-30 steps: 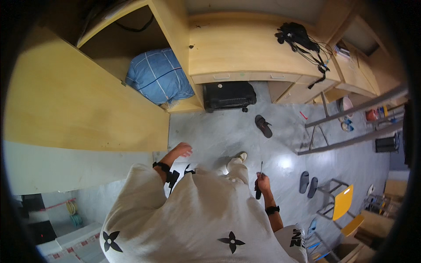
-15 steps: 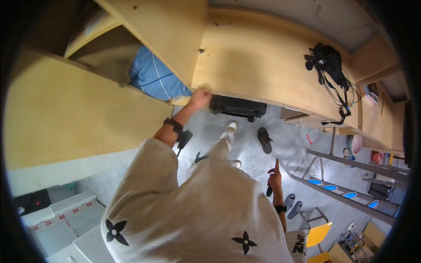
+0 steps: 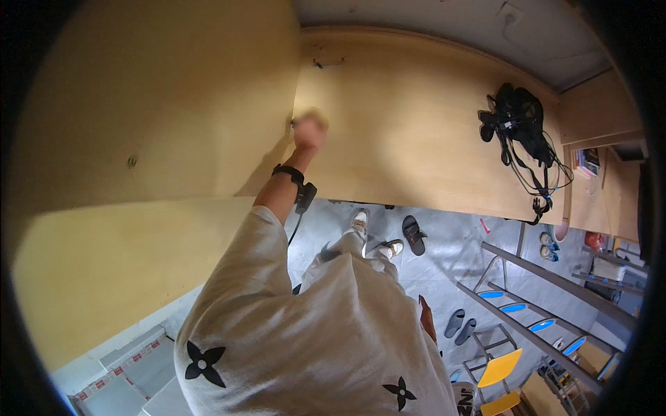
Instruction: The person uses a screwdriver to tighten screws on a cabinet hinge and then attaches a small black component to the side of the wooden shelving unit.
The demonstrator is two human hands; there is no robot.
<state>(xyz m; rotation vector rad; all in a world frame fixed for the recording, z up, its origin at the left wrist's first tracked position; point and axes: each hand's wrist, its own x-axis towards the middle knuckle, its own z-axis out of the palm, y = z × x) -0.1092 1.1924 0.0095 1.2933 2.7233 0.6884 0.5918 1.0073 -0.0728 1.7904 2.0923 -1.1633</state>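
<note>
Head view: person's left hand is at the near-vertical edge of the large flat pale-wood panel, which stands along the left end of the long pale-wood desk. Left fingers blurred; can't tell if grasping or released. Right hand mostly hidden by the off-white shirt; finger state can't be told.

Progress: left hand has reached the panel edge; whether anything there is fastened or finished doesn't show. Nothing further can be confirmed done or left.

Containers: no compartment interior visible behind the panel. Far right, small upright books sit in an open wooden shelf compartment. Pink round basin partly hidden by the desk; contents unclear.
</note>
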